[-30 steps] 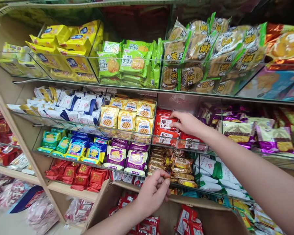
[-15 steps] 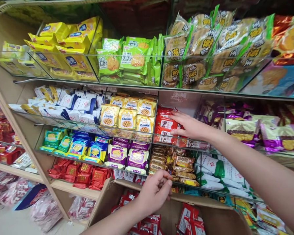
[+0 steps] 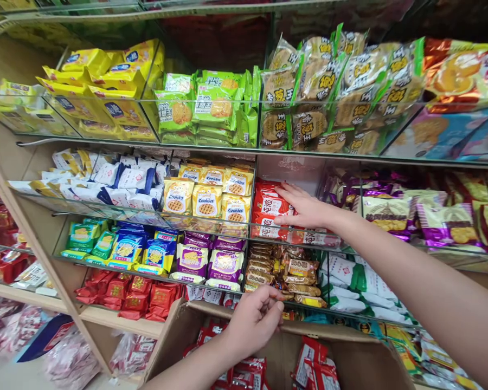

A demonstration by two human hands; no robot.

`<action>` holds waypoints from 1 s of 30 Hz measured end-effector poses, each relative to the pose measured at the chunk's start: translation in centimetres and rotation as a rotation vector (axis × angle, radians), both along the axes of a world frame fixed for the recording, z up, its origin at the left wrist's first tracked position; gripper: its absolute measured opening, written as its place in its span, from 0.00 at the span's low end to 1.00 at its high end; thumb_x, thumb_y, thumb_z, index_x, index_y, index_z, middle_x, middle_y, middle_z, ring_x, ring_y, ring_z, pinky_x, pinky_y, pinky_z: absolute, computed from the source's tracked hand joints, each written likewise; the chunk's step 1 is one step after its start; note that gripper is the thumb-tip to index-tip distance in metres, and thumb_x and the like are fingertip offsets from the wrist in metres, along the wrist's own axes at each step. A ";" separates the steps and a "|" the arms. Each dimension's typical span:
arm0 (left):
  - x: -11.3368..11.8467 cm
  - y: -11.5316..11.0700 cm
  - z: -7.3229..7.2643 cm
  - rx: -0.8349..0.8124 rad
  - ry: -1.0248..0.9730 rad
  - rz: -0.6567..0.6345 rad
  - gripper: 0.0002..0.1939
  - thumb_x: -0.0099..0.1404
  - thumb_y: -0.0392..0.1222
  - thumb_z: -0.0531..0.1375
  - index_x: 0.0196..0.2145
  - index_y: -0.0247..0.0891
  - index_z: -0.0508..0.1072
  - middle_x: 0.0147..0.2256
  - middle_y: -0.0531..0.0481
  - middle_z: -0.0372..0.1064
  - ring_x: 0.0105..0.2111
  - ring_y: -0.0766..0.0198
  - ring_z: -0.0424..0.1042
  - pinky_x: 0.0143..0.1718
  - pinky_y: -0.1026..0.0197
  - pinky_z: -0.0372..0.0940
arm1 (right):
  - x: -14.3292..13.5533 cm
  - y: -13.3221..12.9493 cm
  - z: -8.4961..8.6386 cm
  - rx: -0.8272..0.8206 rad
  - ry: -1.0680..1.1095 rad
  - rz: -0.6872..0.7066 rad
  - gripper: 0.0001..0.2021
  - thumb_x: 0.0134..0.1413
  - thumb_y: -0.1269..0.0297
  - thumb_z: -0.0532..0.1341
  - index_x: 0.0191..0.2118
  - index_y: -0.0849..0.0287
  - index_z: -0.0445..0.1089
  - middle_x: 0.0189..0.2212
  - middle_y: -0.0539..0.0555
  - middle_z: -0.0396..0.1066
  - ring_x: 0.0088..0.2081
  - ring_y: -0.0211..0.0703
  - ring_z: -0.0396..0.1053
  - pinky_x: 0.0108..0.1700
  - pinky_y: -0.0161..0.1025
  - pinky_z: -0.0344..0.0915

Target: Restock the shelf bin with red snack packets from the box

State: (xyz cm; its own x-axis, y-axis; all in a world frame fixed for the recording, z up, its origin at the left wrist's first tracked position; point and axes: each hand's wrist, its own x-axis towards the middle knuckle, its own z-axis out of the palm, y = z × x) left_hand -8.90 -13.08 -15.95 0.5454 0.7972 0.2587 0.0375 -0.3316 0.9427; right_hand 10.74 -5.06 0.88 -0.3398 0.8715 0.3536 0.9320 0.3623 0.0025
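My right hand [image 3: 303, 207] reaches into the middle shelf, fingers spread flat over red snack packets [image 3: 268, 203] stacked in a compartment. It touches their top and front and grips none of them. Lower down, my left hand [image 3: 258, 317] hangs above the near-side cardboard box [image 3: 358, 357], its fingers curled inward; nothing can be made out in them. Inside the box lie several red packets [image 3: 315, 365], partly hidden by my left forearm.
Yellow cookie packets [image 3: 207, 201] sit left of the red ones, and purple-and-cream packets [image 3: 386, 214] to the right. Glass fronts [image 3: 211, 222] edge the shelves. Brown bars [image 3: 303, 268] lie below. Green packets [image 3: 217, 100] fill part of the upper shelf.
The view has shifted slightly, so the shelves appear a little further left. My right hand remains on the red packets, and my left hand keeps its curled pose above the box.
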 end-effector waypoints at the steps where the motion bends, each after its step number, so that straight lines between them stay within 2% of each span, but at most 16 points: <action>1: 0.0 0.0 0.0 0.006 0.001 0.003 0.08 0.62 0.45 0.52 0.34 0.38 0.66 0.21 0.53 0.65 0.21 0.67 0.66 0.23 0.66 0.62 | -0.1 0.1 0.1 -0.027 0.002 0.001 0.50 0.42 0.35 0.54 0.63 0.66 0.41 0.63 0.67 0.37 0.63 0.60 0.34 0.60 0.57 0.42; 6: -0.1 0.0 0.0 0.032 0.000 0.009 0.08 0.62 0.45 0.53 0.34 0.38 0.67 0.21 0.53 0.66 0.21 0.67 0.66 0.23 0.66 0.62 | 0.0 0.6 0.1 -0.083 0.007 -0.006 0.50 0.41 0.35 0.54 0.63 0.65 0.41 0.63 0.66 0.39 0.63 0.60 0.35 0.61 0.54 0.43; 10: -0.1 0.1 -0.2 0.024 -0.015 0.001 0.08 0.62 0.44 0.53 0.34 0.38 0.67 0.22 0.53 0.66 0.21 0.67 0.66 0.23 0.67 0.62 | 0.4 0.1 0.7 0.040 0.041 0.011 0.42 0.46 0.38 0.53 0.62 0.60 0.45 0.62 0.63 0.46 0.62 0.60 0.39 0.59 0.56 0.45; 12: -0.1 0.0 -0.1 -0.018 -0.027 -0.008 0.08 0.61 0.44 0.53 0.34 0.37 0.67 0.22 0.53 0.66 0.21 0.68 0.66 0.23 0.67 0.62 | 0.1 -1.6 1.3 0.233 0.099 0.059 0.35 0.51 0.43 0.51 0.60 0.60 0.52 0.59 0.63 0.52 0.61 0.59 0.45 0.58 0.56 0.48; 14: -0.1 0.1 0.3 -0.097 -0.051 -0.012 0.09 0.60 0.45 0.55 0.33 0.37 0.66 0.21 0.54 0.65 0.20 0.69 0.65 0.22 0.67 0.62 | -0.9 -4.7 1.4 0.457 0.197 0.131 0.25 0.55 0.49 0.51 0.52 0.60 0.62 0.51 0.62 0.64 0.54 0.54 0.58 0.54 0.52 0.55; 16: -0.1 0.2 0.8 -0.179 -0.092 -0.018 0.09 0.58 0.46 0.57 0.31 0.37 0.66 0.20 0.56 0.64 0.18 0.70 0.65 0.20 0.68 0.61 | -2.8 -8.5 -0.4 0.544 0.280 0.235 0.15 0.57 0.54 0.50 0.38 0.57 0.69 0.36 0.56 0.71 0.39 0.45 0.67 0.44 0.44 0.62; 17: -0.1 0.3 1.0 -0.209 -0.118 -0.021 0.10 0.57 0.46 0.58 0.31 0.37 0.66 0.19 0.56 0.64 0.17 0.71 0.65 0.19 0.69 0.60 | -3.9 -10.4 -2.2 0.478 0.270 0.331 0.14 0.58 0.56 0.50 0.31 0.55 0.69 0.27 0.52 0.70 0.31 0.41 0.66 0.36 0.40 0.63; 18: -0.1 0.4 1.3 -0.235 -0.142 -0.024 0.11 0.56 0.47 0.59 0.30 0.36 0.65 0.18 0.57 0.64 0.16 0.71 0.64 0.18 0.69 0.59 | -5.1 -12.0 -4.8 0.364 0.223 0.437 0.15 0.58 0.58 0.49 0.27 0.55 0.68 0.23 0.51 0.69 0.28 0.39 0.65 0.33 0.38 0.63; 19: -0.2 0.5 1.4 -0.262 -0.157 -0.029 0.12 0.55 0.48 0.60 0.30 0.36 0.65 0.18 0.58 0.64 0.15 0.72 0.64 0.17 0.70 0.58 | -6.3 -13.2 -8.1 0.200 0.151 0.487 0.15 0.58 0.58 0.49 0.26 0.55 0.69 0.23 0.51 0.69 0.28 0.40 0.65 0.32 0.38 0.63; 21: -0.2 0.8 1.6 -0.314 -0.167 -0.037 0.14 0.54 0.50 0.60 0.31 0.36 0.65 0.17 0.58 0.64 0.14 0.72 0.65 0.15 0.71 0.57 | -8.2 -14.5 -15.9 -0.095 0.020 0.568 0.15 0.56 0.57 0.51 0.26 0.56 0.70 0.21 0.51 0.69 0.26 0.41 0.66 0.29 0.36 0.63; 22: -0.2 0.9 1.6 -0.335 -0.164 -0.040 0.15 0.54 0.51 0.60 0.32 0.36 0.65 0.18 0.58 0.65 0.14 0.72 0.66 0.14 0.72 0.57 | -8.8 -14.5 -19.9 -0.257 -0.015 0.519 0.13 0.56 0.60 0.52 0.30 0.57 0.71 0.25 0.53 0.72 0.29 0.43 0.68 0.29 0.36 0.65; 23: -0.1 1.0 1.5 -0.350 -0.161 -0.043 0.16 0.54 0.51 0.60 0.32 0.36 0.65 0.18 0.57 0.66 0.14 0.72 0.66 0.14 0.72 0.57 | -9.3 -14.3 -23.7 -0.407 -0.018 0.441 0.11 0.55 0.62 0.52 0.37 0.58 0.71 0.34 0.56 0.73 0.36 0.46 0.70 0.33 0.38 0.67; 25: -0.1 1.1 1.4 -0.358 -0.167 -0.051 0.17 0.53 0.52 0.61 0.32 0.36 0.65 0.18 0.57 0.67 0.14 0.72 0.67 0.14 0.72 0.57 | -9.8 -13.4 -29.9 -0.639 0.037 0.238 0.19 0.54 0.67 0.52 0.52 0.58 0.64 0.52 0.63 0.63 0.50 0.54 0.64 0.44 0.45 0.66; 27: -0.1 1.1 1.4 -0.370 -0.171 -0.053 0.17 0.53 0.52 0.61 0.32 0.35 0.65 0.18 0.57 0.67 0.14 0.72 0.68 0.13 0.73 0.57 | -10.0 -12.7 -33.7 -0.835 0.094 0.130 0.28 0.50 0.68 0.55 0.59 0.58 0.54 0.59 0.66 0.53 0.57 0.62 0.54 0.51 0.54 0.59; 28: -0.1 1.1 1.5 -0.378 -0.172 -0.054 0.17 0.53 0.51 0.61 0.32 0.35 0.65 0.18 0.57 0.67 0.14 0.72 0.68 0.13 0.73 0.57 | -10.1 -12.6 -34.7 -0.882 0.142 0.091 0.30 0.49 0.68 0.56 0.60 0.57 0.52 0.59 0.66 0.51 0.58 0.63 0.51 0.52 0.56 0.57; 30: 0.0 1.0 1.6 -0.387 -0.171 -0.056 0.17 0.52 0.51 0.62 0.32 0.35 0.65 0.18 0.57 0.67 0.14 0.72 0.68 0.13 0.73 0.58 | -10.4 -12.7 -35.7 -0.892 0.240 0.021 0.32 0.47 0.66 0.57 0.60 0.55 0.52 0.58 0.64 0.54 0.58 0.64 0.51 0.52 0.57 0.56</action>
